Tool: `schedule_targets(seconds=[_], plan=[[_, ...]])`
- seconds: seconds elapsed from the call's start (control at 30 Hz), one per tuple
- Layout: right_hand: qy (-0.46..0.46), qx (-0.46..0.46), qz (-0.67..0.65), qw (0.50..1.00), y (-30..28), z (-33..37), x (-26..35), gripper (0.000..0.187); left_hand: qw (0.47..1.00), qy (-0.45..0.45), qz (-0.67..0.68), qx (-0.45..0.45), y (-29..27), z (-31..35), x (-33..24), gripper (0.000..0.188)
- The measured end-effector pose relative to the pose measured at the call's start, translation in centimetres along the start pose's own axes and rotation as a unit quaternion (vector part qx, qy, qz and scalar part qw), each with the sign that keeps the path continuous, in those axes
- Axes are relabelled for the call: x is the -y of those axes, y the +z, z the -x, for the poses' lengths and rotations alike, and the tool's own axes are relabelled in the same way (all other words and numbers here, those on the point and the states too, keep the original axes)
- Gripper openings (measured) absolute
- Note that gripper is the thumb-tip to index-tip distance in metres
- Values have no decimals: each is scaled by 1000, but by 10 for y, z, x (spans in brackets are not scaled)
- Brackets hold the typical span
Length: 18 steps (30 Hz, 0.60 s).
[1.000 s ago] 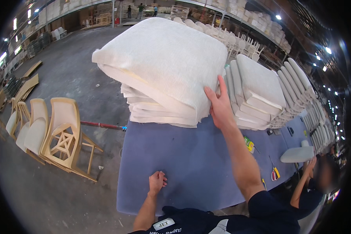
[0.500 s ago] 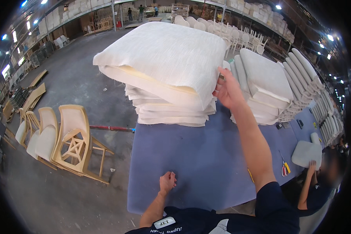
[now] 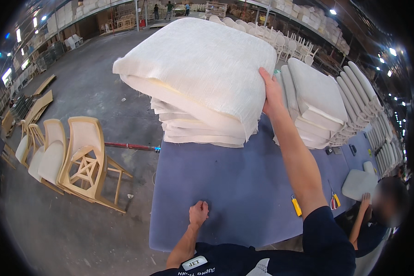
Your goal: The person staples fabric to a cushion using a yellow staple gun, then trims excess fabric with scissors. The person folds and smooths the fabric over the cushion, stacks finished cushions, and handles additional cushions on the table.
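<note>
Far left: wooden chair frames (image 3: 78, 161) stand and lean in a group on the concrete floor (image 3: 92, 96), well apart from the worktop; a red bar (image 3: 129, 146) lies on the floor between the chair frames and the worktop edge.

Centre: the worktop (image 3: 225, 184) carries a blue-grey covering; the left hand (image 3: 198, 213) rests on this covering near the person's edge, fingers curled into a loose fist, holding nothing; the forearm enters from the lower edge.

Centre, upper: a stack of white seat cushions (image 3: 202, 129) stands on the far part of the worktop; the top cushion (image 3: 202, 60) is tilted, its near-left edge raised clear of the stack so that the pale foam side shows; its right part lies over the stack.

Right of centre: the right hand (image 3: 271, 94) is extended at arm's length and grips the right edge of the top cushion; fingers lie on the upper fabric face; the thumb is hidden from view.

Right: a second row of white cushions (image 3: 322, 101) leans on edge, just beside the stack; further rows (image 3: 377, 119) continue toward the right rim.

Lower right: a yellow-handled tool (image 3: 296, 206) and a pair of scissors (image 3: 334, 198) lie on the worktop near the person's right arm; a co-worker's hand (image 3: 364, 198) touches a separate white cushion (image 3: 358, 183).
</note>
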State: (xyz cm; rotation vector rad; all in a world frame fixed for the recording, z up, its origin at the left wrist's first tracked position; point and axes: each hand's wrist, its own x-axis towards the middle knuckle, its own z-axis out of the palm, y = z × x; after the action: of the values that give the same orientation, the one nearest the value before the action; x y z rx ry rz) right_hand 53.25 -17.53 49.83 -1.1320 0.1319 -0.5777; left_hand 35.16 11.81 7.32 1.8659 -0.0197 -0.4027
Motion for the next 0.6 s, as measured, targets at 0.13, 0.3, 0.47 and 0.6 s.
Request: schedule_targets(seconds=[0.13, 0.3, 0.47, 0.6], plan=[[-89, 8, -1, 996, 0, 38, -14, 78, 1000, -7, 10, 0, 2, -2, 0, 37], [-196, -36, -32, 979, -23, 124, -65, 95, 949, -75, 304, 27, -17, -16, 16, 35], [-79, -62, 16, 995, -172, 212, -86, 99, 908, 41, 336, -247, -112, -48, 5, 32], [25, -35, 312, 949, -252, 255, -75, 80, 885, 150, 320, -303, -158, -102, -92, 39]])
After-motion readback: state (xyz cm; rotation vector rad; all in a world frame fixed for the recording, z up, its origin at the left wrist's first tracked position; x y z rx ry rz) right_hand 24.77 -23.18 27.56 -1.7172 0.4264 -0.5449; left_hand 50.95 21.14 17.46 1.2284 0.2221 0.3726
